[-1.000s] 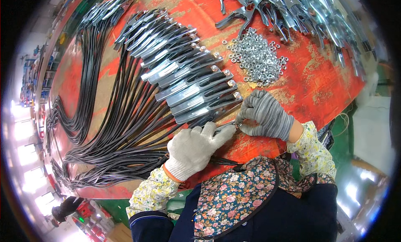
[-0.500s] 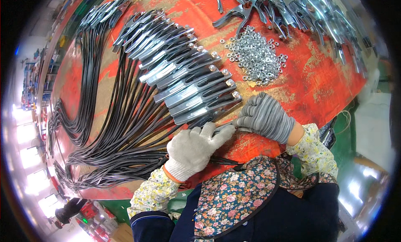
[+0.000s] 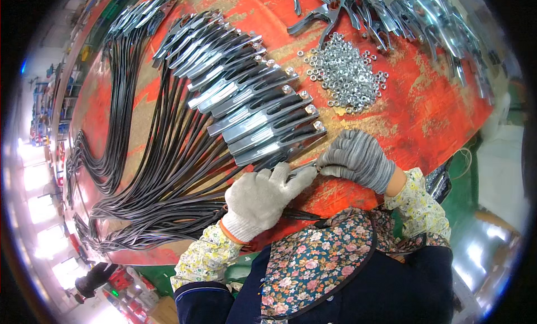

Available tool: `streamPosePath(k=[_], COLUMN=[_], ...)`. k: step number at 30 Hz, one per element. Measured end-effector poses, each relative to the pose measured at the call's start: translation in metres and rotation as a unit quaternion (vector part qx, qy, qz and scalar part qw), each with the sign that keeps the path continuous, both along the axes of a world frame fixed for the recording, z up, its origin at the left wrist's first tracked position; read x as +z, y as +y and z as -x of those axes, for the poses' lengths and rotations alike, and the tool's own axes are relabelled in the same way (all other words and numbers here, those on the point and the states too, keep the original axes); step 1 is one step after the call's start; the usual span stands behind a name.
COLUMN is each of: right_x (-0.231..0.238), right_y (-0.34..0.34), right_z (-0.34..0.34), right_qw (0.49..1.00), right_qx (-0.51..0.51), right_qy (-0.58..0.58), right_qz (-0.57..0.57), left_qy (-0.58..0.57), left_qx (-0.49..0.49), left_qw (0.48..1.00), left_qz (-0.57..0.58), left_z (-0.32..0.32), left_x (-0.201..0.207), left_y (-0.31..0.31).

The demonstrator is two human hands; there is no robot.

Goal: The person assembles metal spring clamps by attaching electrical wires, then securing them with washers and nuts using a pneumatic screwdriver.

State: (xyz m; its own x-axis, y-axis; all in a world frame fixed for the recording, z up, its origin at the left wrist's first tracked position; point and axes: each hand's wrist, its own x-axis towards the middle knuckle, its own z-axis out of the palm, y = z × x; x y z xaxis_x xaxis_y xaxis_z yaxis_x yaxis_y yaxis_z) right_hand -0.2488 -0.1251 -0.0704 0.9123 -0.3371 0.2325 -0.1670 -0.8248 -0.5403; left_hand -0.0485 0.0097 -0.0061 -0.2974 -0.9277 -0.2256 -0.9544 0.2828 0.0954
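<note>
My left hand (image 3: 254,200), in a white knit glove, is closed on a metal clamp (image 3: 298,169), mostly hidden under the fingers. At the right end of that clamp, my right hand (image 3: 358,161), in a grey striped glove, has its fingers pinched together. Whatever small part sits in that pinch is hidden. Just beyond both hands lies a long overlapping row of silvery clamps (image 3: 251,139) with black cables (image 3: 162,150) running off to the left. Shiny fasteners show on the right ends of several clamps.
A heap of small metal nuts (image 3: 347,72) lies beyond my right hand on the worn red table (image 3: 425,123). Loose clamps (image 3: 386,16) are piled at the far right. Another cabled bundle of clamps (image 3: 140,16) lies far left.
The scene shifts very slightly in the picture. My right fingers have turned a little at the clamp's end; my left hand keeps its hold.
</note>
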Motion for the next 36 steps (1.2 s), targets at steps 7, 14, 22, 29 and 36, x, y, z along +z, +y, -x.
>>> streamPosePath(k=[7,14,22,29,36], right_x=[0.010,0.010,0.010,0.015,0.050], right_y=[-0.011,0.003,0.007,-0.103,-0.201], right_z=[-0.010,0.007,0.045,0.076,0.120], right_qw=[0.994,0.991,0.963,0.955,0.754], right_qx=[0.067,-0.038,-0.010,-0.290,-0.509], right_qy=[0.074,0.023,0.004,-0.037,-0.011], right_qz=[0.054,-0.124,-0.269,-0.045,0.416], left_qy=[0.004,0.014,-0.019,0.021,-0.099], left_qx=[0.010,0.013,-0.022,0.064,0.041], left_qw=[1.000,1.000,0.998,0.989,0.957], left_qz=[0.008,0.006,0.057,0.133,0.271], left_z=[0.000,0.002,0.002,-0.002,0.006], left_x=[0.001,0.005,0.006,-0.002,-0.032], left_y=[0.002,-0.004,-0.007,-0.006,-0.001])
